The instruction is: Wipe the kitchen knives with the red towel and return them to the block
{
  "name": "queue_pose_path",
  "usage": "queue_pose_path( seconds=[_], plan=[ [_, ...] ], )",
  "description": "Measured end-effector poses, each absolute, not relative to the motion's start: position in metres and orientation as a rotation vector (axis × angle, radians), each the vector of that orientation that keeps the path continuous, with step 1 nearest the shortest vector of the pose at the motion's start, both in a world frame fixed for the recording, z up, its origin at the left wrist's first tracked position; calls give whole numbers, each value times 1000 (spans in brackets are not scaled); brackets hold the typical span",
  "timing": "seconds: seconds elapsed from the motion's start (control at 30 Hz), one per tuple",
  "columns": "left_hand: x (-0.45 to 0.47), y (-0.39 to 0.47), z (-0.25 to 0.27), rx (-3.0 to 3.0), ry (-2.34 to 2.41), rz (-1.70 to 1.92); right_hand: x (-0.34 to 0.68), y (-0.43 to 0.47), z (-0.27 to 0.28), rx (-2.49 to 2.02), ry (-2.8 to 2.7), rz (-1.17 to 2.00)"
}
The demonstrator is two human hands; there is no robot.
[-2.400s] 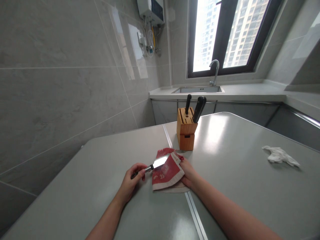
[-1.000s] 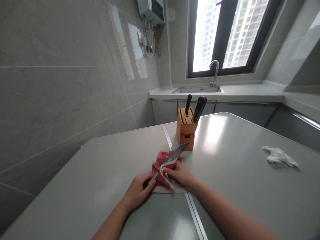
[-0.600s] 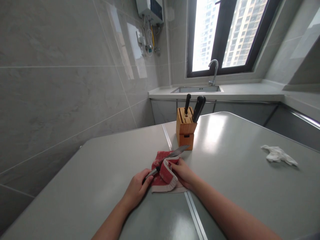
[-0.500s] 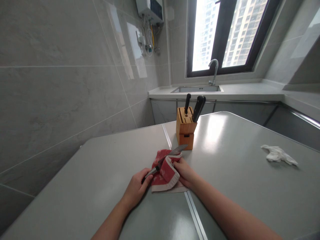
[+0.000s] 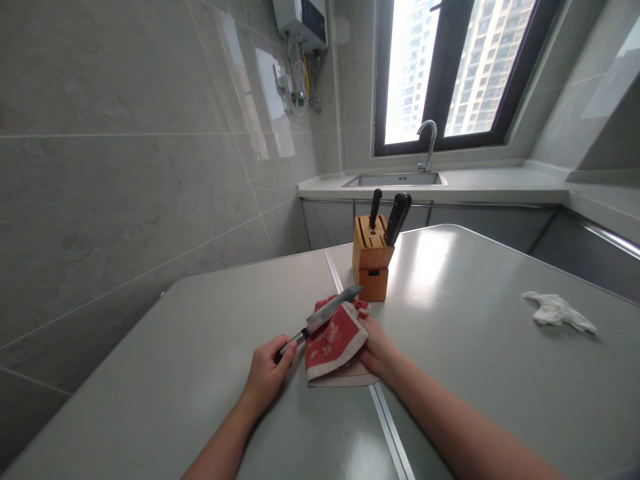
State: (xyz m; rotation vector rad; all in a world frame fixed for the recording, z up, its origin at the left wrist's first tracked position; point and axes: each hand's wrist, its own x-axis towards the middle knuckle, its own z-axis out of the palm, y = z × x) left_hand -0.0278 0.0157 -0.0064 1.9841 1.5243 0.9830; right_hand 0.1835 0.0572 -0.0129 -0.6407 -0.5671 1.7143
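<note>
My left hand (image 5: 270, 367) is closed around the dark handle of a kitchen knife (image 5: 327, 312), whose blade points up and to the right. Beneath and beside the blade hangs a red towel (image 5: 333, 347) with a white border. My right hand (image 5: 374, 347) grips the towel at its right side, with some fingers hidden by the cloth. Just beyond the knife tip stands a wooden knife block (image 5: 373, 257) holding two black-handled knives (image 5: 397, 219).
A crumpled white cloth or tissue (image 5: 559, 312) lies on the right of the grey table (image 5: 465, 393). A metal strip (image 5: 390, 430) runs across the tabletop. Behind are a counter with a sink (image 5: 395, 179) and a faucet (image 5: 427, 143). A tiled wall (image 5: 140, 187) borders the left.
My left hand has drawn the knife slightly down and left, and more of its blade shows above the towel. The towel's folds have opened out and shifted; my right hand has moved little.
</note>
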Motion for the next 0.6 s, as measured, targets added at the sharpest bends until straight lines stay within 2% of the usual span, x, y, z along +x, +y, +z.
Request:
queue_pose_path(
  seconds=[0.23,0.6],
  plan=[
    [-29,18,-8,1879,1625,1109,182,54,-16,-674,-676,1740],
    [-21,7,-1,2055,1246,873,183,46,-12,-718,-1232,1607]
  ],
)
